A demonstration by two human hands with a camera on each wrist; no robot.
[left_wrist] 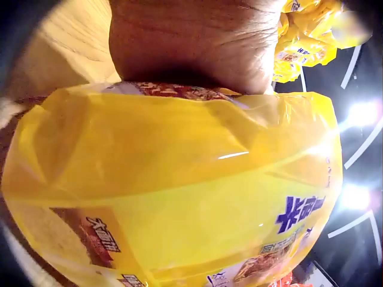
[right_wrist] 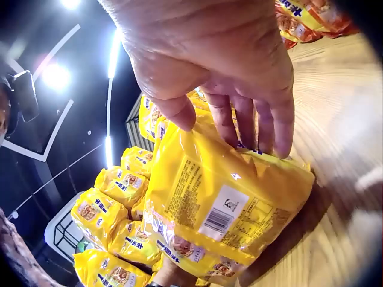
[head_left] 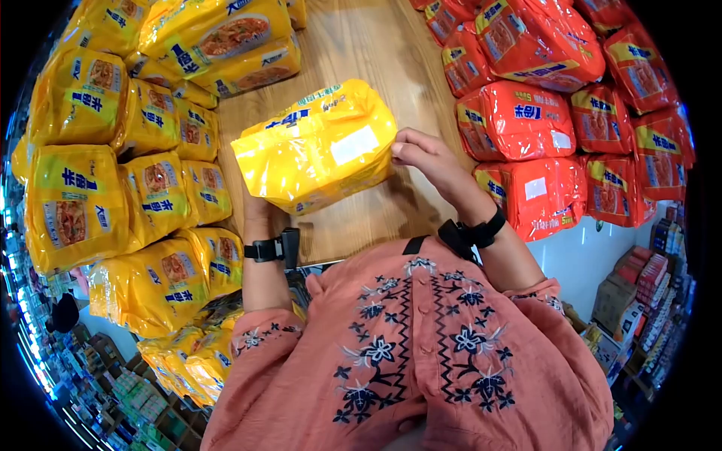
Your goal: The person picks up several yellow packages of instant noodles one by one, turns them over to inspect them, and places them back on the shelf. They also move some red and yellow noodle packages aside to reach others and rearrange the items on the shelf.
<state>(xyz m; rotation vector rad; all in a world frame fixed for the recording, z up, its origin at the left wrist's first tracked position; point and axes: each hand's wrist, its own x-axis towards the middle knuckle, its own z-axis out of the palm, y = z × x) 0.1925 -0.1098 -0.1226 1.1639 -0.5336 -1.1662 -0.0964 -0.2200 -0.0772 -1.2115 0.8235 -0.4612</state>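
Note:
A yellow noodle pack (head_left: 316, 150) is held tilted above the wooden table, its back with a white barcode label turned up in the head view. My left hand (head_left: 259, 209) is under the pack's near left side, its fingers hidden; in the left wrist view the hand (left_wrist: 194, 42) lies against the pack (left_wrist: 179, 155). At the pack's right end my right hand (head_left: 430, 161) pinches the wrapper. The right wrist view shows the thumb on one side and the fingers of this hand (right_wrist: 221, 78) on the other, over the pack's (right_wrist: 209, 197) end.
Stacks of yellow packs (head_left: 75, 188) stand on the left and stacks of red packs (head_left: 519, 120) on the right. Between them runs the wooden table top (head_left: 361, 45). More yellow packs (head_left: 188, 361) lie lower, beyond the near left edge. Store shelves (head_left: 639, 301) are at the lower right.

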